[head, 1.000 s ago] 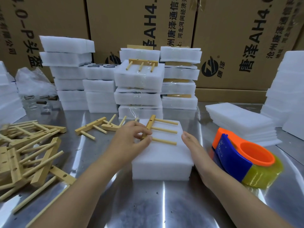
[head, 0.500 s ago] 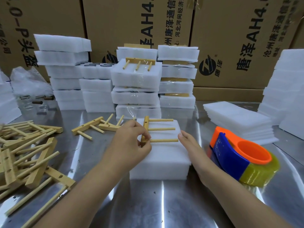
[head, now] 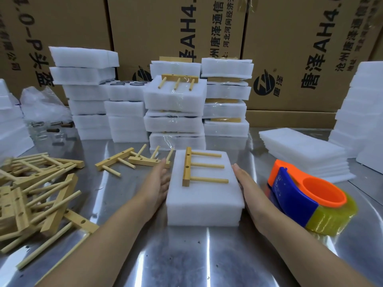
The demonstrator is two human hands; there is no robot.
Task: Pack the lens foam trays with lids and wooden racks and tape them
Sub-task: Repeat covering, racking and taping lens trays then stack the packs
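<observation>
Foam tray (head: 205, 204) sits mid-table on the steel table (head: 186, 257), with one wooden rack (head: 186, 168) flat on top, its bar at the 9 o'clock edge and three pegs pointing to 3 o'clock. Left hand (head: 159, 183) presses flat against its 9 o'clock side and right hand (head: 245, 183) against its 3 o'clock side, fingers straight, nothing gripped. Tape dispenser (head: 296, 197) sits at 3 o'clock, loose rack pile (head: 37, 195) at 9, taped stacks (head: 176, 100) at 12.

Tall printed cardboard boxes (head: 157, 34) line the far side. The near steel table (head: 186, 257) is shiny and reflects streaks of light.
</observation>
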